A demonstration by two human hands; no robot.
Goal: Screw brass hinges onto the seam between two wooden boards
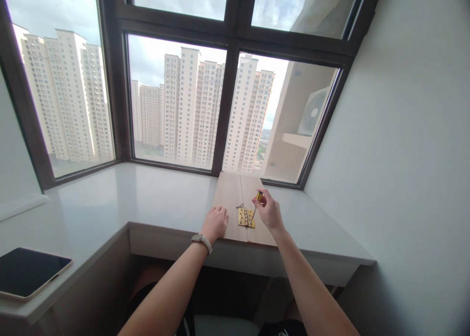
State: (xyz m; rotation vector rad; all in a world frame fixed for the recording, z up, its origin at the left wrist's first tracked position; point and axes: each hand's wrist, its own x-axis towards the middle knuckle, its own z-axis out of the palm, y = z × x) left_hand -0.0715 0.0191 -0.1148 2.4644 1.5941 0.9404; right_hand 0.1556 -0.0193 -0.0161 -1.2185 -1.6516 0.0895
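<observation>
Two light wooden boards (229,191) lie side by side on the white sill counter. A gold-coloured hinge (242,217) lies across the seam between them, near the front edge. My right hand (269,210) holds a screwdriver (259,195) with a yellow and black handle, its shaft slanting down to the right part of the hinge. Whether the tip sits in a screw is too small to tell. Left of the hinge, my left hand (215,222) rests on the left board's edge, fingers together and curled; anything under them is hidden. Small dark screws (240,206) lie just behind the hinge.
A tablet (31,272) with a dark screen lies on the counter (147,199) at the far left. Dark-framed windows (229,106) rise behind the counter, and a white wall (404,130) stands on the right. The counter's front edge runs close below both hands.
</observation>
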